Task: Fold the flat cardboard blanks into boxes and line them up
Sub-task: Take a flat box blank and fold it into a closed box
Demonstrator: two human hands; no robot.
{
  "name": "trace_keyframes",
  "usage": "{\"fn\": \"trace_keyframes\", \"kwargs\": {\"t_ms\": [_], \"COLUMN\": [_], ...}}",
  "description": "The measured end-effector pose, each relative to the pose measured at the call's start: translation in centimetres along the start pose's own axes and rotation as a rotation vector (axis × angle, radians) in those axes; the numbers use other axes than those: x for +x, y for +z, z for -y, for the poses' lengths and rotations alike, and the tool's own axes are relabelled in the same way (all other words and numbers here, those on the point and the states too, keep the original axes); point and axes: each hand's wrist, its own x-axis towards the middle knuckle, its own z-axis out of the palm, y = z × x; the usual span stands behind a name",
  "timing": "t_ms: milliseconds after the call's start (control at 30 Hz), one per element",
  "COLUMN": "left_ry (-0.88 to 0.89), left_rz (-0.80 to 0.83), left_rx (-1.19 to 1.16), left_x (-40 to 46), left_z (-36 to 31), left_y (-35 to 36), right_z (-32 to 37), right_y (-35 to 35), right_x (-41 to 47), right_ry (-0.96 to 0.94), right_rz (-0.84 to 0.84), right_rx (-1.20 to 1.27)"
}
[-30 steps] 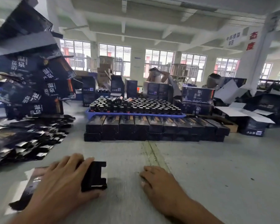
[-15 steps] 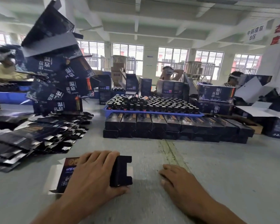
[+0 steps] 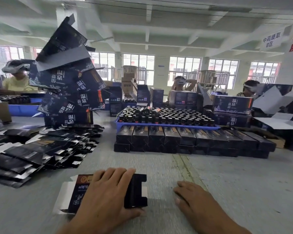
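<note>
**A:** Where is the flat blank [image 3: 78,191] right now?

**B:** It lies on the gray surface [image 3: 227,183], right under your left hand [image 3: 107,196]. Your fingers are spread and nearly straight, and they press down on it. Your thumb sits at its near edge. The black notched flap [image 3: 136,191] sticks out just past your fingertips, on the side toward your other hand. The white end pokes out on the far side of your wrist.

**A:** Which way does it run?

**B:** Its long side goes across you, from one hand toward the other. It does not point away from you.

**A:** And your right hand [image 3: 194,201]?

**B:** It rests flat on the surface with loose fingers and holds nothing. It is near the notched flap but not touching it.

**A:** So which hand should fold?

**B:** Your left hand is already on the blank, so I think it should hold it down. Your right hand is the closer one to the flap and could reach over and lift it.

**A:** Where will the box go?

**B:** Probably with the row of finished boxes [image 3: 193,137], straight ahead of both hands. More flat blanks [image 3: 41,149] wait ahead of your left hand, off to its outer side.
</note>
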Motion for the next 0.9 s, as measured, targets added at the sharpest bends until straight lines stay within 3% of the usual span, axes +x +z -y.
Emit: {"fn": "trace_keyframes", "kwargs": {"t_ms": [200, 367, 600, 767, 900], "left_ry": [0.027, 0.066, 0.096, 0.112, 0.163], "left_rz": [-0.023, -0.125, -0.235, -0.265, -0.259], "left_rx": [-0.025, -0.081, -0.147, -0.190, -0.192], "left_x": [0.1, 0.3, 0.4, 0.5, 0.4], "left_z": [-0.1, -0.7, -1.3, -1.3, -1.7], "left_y": [0.0, 0.6, 0.5, 0.1, 0.3], "right_z": [0.2, 2.9, 5.9, 6.7, 6.5], "right_y": [-0.5, -1.6, -3.9, -3.3, -2.5], "right_x": [-0.2, -0.6, -0.6, -1.0, -1.6], "right_ry": [-0.015, -0.003, -0.058, -0.012, 0.046], "right_rz": [-0.009, 0.003, 0.083, -0.064, -0.089], "right_rx": [0.081, 0.525, 0.886, 0.962, 0.942]}}
